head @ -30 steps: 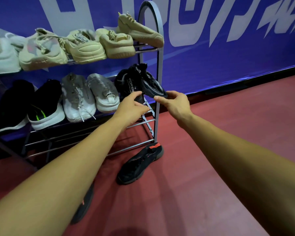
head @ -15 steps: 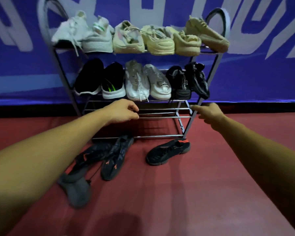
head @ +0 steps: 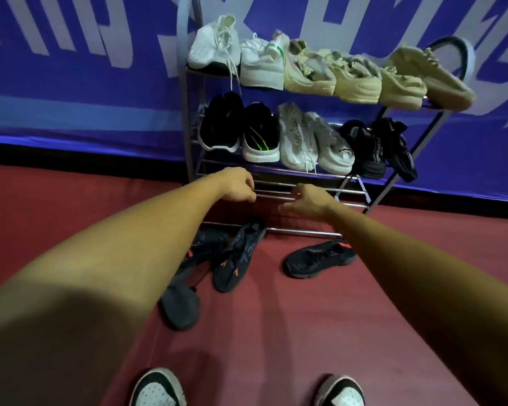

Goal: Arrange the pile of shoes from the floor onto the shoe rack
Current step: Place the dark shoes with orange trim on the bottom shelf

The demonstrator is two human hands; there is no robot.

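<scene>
Dark orange-trimmed sneakers point(head: 234, 259) on red floor point(head: 276, 332).
Left hand point(head: 238, 186) and right hand point(head: 307, 200) outstretched, empty, fingers loosely curled.

One wide-angle view from the person's head, facing forward and down. The shoe rack point(head: 305, 232) stands near, straight ahead, floor point(head: 276, 332) below.

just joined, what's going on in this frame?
A person is filling a grey metal shoe rack. Its top two shelves are packed with white, beige and black shoes. The left hand and right hand hold nothing and hang in front of the bare lower bars. A tangle of dark shoes with orange accents lies on the red floor, with one more dark shoe beside it.
</scene>
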